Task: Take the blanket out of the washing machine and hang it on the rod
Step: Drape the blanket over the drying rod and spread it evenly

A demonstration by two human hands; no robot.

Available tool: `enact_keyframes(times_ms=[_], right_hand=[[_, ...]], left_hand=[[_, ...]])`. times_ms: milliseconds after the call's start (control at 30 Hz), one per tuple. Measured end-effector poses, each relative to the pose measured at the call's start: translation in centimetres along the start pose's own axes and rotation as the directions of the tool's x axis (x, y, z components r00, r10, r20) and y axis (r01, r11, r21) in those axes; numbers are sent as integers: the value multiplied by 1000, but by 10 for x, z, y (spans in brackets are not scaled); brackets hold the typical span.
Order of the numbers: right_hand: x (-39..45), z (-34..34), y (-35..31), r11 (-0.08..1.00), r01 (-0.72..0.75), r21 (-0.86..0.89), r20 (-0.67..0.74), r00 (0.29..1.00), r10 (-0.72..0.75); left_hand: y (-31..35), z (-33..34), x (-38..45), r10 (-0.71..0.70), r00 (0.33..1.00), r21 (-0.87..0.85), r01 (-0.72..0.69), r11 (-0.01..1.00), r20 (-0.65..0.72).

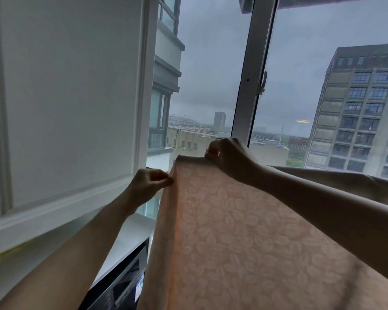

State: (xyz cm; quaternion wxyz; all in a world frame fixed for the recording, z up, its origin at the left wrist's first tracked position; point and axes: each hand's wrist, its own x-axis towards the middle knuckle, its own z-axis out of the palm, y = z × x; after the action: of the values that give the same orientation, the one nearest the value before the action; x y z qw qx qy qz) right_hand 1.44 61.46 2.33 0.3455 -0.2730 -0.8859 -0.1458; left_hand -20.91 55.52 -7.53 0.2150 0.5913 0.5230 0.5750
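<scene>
The blanket hangs from my hands: left hand and right hand pinch its top edge; I should keep it taut and level.

The blanket is a pale peach cloth with a faint leaf pattern woven across it. It fills the lower right of the frame, spread out flat and taut, its top edge raised in the middle of the frame against the window light. Its upper left corner sits just left of centre, and from there its left edge falls straight down to the bottom of the frame.
</scene>
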Motion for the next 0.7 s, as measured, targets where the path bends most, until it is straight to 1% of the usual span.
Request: enact_keyframes(times_ms=[33,67,133,167,200,233,300,367,400,500,567,700], right_hand=[[1,0,-2,1000,-4,-27,-4,1000,4],[4,0,-3,999,-9,-46,-15,1000,9],[13,-4,-7,998,-43,-51,-60,997,40],[17,-6,-9,997,-64,-49,-79,995,60],[21,-7,-11,996,-77,-54,-80,994,73],[22,-6,-13,994,-80,-69,-51,996,77],[16,1,-16,993,-59,-106,39,997,63],[4,9,-18,991,-36,-129,70,997,45],[-2,13,-18,988,-19,-151,57,998,28],[-13,20,-17,956,90,-280,14,996,-90],[-17,22,-17,945,121,-303,10,992,-124],[-21,22,-21,945,134,-299,-24,989,-148]], left_hand=[[1,2,3,43,994,40,-39,998,-104],[3,2,6,82,971,71,-68,995,-224],[11,-1,17,134,898,91,-105,990,-420],[14,-3,23,160,865,114,-120,986,-475],[16,-5,28,182,847,159,-117,980,-499],[15,-6,31,182,848,197,-94,976,-497],[6,-2,29,135,879,234,-28,972,-457],[-8,4,21,81,916,201,0,979,-394],[-14,7,17,74,930,182,-8,983,-360],[-23,13,8,55,958,136,-18,991,-280],[-26,17,2,46,971,132,-15,991,-237],[-32,14,-9,84,974,257,-27,966,-210]])
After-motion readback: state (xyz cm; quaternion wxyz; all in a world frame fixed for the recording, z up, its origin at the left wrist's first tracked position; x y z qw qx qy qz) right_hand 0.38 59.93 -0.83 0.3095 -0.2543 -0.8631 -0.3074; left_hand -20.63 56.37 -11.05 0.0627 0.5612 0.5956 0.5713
